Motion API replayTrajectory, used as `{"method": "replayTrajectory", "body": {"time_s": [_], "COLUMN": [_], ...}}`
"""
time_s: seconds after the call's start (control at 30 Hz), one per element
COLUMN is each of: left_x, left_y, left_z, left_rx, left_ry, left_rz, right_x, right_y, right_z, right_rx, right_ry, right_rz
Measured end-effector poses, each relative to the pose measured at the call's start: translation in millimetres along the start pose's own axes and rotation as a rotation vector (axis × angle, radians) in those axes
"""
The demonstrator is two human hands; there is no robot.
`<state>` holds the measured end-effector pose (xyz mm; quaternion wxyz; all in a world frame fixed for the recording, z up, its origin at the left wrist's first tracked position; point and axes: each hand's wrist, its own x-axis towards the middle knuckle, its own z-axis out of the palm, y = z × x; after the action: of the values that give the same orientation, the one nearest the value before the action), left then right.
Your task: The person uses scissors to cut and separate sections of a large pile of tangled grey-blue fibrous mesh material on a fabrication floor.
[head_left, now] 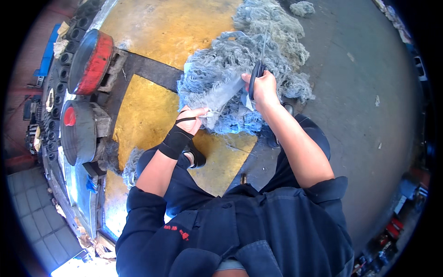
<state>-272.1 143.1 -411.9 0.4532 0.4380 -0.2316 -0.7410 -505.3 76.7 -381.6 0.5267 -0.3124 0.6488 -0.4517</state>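
Note:
A strip of thin grey cloth (221, 96) with frayed edges stretches between my hands. My left hand (191, 121), in a black wrist support (176, 142), pinches its near end. My right hand (264, 88) is closed round the black handle of a pair of scissors (256, 76), with the thin blade pointing away from me. The right fingertips also meet the far end of the cloth. Beneath both hands lies a big heap of tangled grey and pale blue threads (230, 60).
Yellow floor panels (143, 111) with dark strips lie under the heap, and grey floor (355, 101) is on the right. At left stand a red-and-black drum (94, 62) and a dark round drum (79, 134), beside stacked black tubes (63, 72). A small thread tuft (302, 8) lies far off.

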Motion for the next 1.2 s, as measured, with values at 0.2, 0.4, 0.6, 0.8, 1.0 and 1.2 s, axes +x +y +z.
{"method": "replayTrajectory", "body": {"time_s": [0.2,0.4,0.6,0.8,1.0,1.2], "left_x": [18.0,-8.0,-11.0,-10.6,-15.7,-23.3], "left_y": [-21.8,4.5,11.1,31.7,37.0,41.1], "left_z": [-21.6,34.2,35.7,22.8,-11.0,-41.0], "left_rx": [-0.094,-0.575,-0.102,-0.022,-0.041,-0.082], "left_ry": [0.321,0.054,-0.014,0.216,0.272,0.424], "left_rz": [0.004,-0.296,-0.219,0.065,0.164,0.077], "right_x": [-8.2,-14.7,-19.0,-34.0,-68.9,-83.1], "right_y": [0.5,1.7,-4.8,-20.4,-14.4,17.4], "right_z": [5.1,11.3,13.9,9.0,-8.2,-8.8], "right_rx": [-0.051,-0.023,0.015,-0.088,-0.425,-0.431], "right_ry": [-0.05,-0.072,-0.107,-0.144,-0.766,-1.109], "right_rz": [0.093,0.062,0.069,-0.025,0.087,0.389]}}
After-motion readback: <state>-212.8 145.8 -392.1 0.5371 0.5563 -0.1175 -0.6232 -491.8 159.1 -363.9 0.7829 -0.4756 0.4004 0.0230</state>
